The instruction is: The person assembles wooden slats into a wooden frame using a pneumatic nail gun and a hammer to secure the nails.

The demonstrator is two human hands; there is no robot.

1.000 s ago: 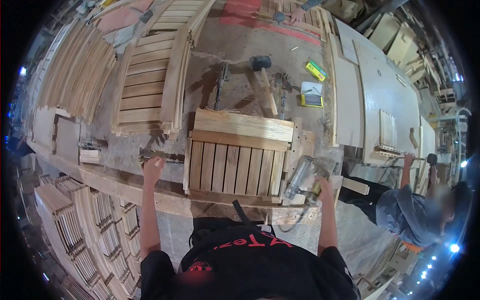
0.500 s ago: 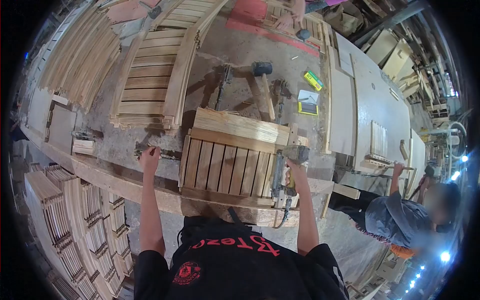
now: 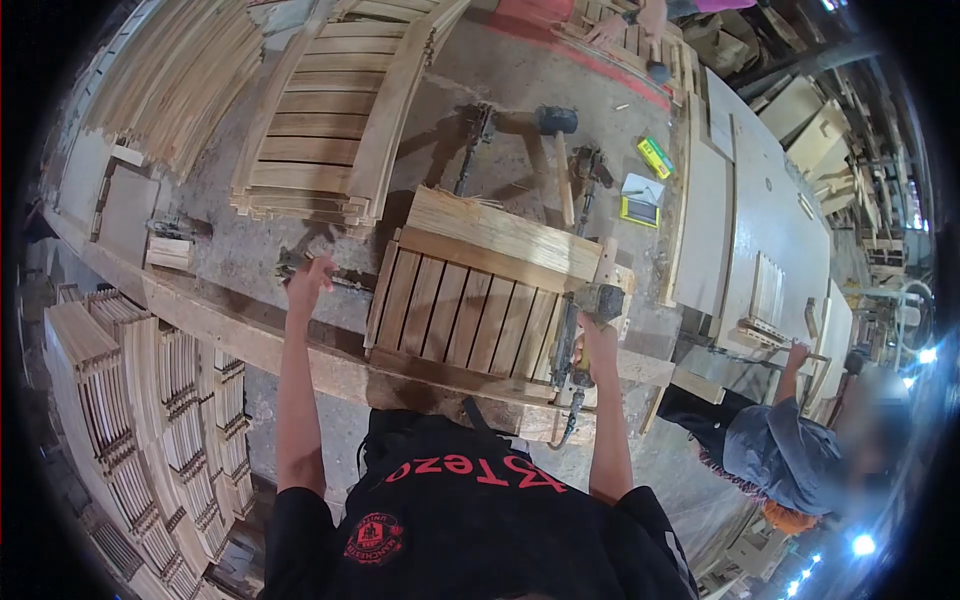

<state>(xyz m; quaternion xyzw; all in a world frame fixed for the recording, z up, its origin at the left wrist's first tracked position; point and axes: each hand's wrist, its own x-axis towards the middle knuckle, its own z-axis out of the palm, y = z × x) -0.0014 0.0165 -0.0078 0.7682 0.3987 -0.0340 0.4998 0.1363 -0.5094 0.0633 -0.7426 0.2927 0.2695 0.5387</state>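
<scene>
A slatted wooden panel [image 3: 468,317] lies at the near edge of the workbench, with a wide board [image 3: 500,235] along its far side. Over the panel's right end, my right hand [image 3: 598,345] is wrapped around the grip of a nail gun [image 3: 602,300]. An air hose [image 3: 572,420] hangs from the tool. Left of the panel, my left hand [image 3: 312,275] has its fingers curled at the end of a metal clamp [image 3: 350,277], whose bar runs towards the panel. My fingers partly hide that end.
A mallet [image 3: 558,122] and more clamps lie beyond the panel. Finished slatted panels [image 3: 315,123] and stacked slats [image 3: 170,95] stand at back left. A yellow-green box [image 3: 655,157] lies at right. Co-workers' hands work at the far end and right; panel stacks [image 3: 85,350] stand below left.
The view has shifted, so the bench contents appear slightly right and higher. My left hand has turned a little at the clamp's end. My right hand keeps hold of the nail gun.
</scene>
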